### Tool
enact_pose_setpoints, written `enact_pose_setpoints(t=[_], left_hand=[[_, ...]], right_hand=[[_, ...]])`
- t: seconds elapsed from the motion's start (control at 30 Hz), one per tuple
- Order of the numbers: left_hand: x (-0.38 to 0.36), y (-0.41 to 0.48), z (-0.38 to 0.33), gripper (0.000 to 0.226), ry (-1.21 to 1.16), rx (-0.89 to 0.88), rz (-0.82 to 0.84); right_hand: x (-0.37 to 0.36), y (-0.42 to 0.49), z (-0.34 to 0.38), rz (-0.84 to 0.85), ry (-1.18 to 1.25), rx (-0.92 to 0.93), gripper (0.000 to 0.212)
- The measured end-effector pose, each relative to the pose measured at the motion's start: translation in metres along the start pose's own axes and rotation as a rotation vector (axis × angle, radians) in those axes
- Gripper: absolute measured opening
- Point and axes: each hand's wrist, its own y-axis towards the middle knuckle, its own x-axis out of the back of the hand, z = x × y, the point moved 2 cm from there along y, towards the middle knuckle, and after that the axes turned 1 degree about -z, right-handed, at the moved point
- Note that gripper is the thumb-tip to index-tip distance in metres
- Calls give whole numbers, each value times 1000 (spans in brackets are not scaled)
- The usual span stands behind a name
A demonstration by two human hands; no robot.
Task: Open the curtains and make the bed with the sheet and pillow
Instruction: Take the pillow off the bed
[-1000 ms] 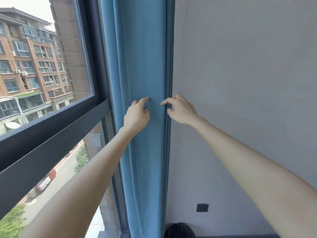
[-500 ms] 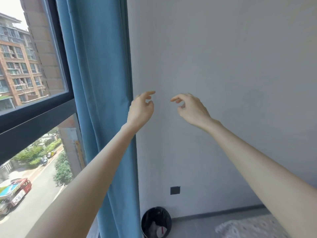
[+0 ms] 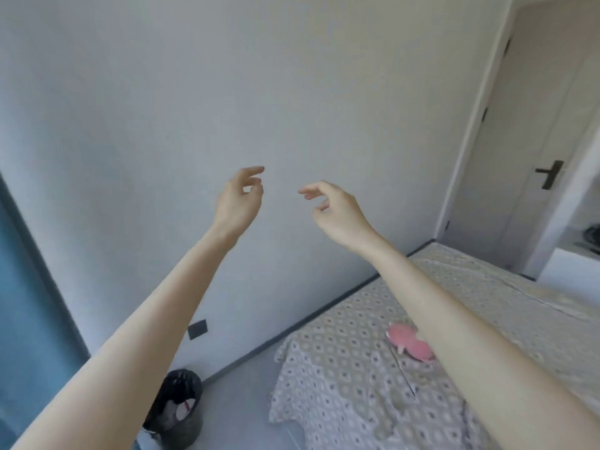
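The blue curtain hangs bunched at the far left edge, beside the white wall. Both my arms stretch forward in mid-air in front of the wall. My left hand and my right hand have loosely curled fingers and hold nothing. At the lower right stands the bed, covered by a patterned sheet whose corner hangs over the bed's end. A pink soft object lies on the sheet, partly behind my right forearm. No pillow shows.
A black bin with a liner stands on the grey floor by the wall, between curtain and bed. A dark wall socket sits low on the wall. A white door with a dark handle is at the far right.
The view has swung right, away from the window and curtain toward the bed and door. Both hands left the curtain's folds and now hang free in front of the wall.
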Motion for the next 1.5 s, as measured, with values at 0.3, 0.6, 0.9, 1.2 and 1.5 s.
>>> enact_pose_setpoints(t=[0.3, 0.6, 0.9, 1.2, 1.5], left_hand=[[-196, -40, -29, 38, -143, -42, 428], [-352, -99, -80, 38, -254, -173, 834], [-448, -243, -169, 34, -352, -257, 1201], [-517, -408, -236, 38, -401, -304, 1449], [-615, -541, -316, 41, -351, -262, 1508]], right_hand=[[112, -92, -112, -216, -190, -318, 44], [212, -208, -172, -443, -357, -690, 42], [301, -372, -160, -662, -545, -1019, 45], [374, -542, -160, -815, -536, -1264, 46], [484, -669, -195, -775, -521, -1322, 42]])
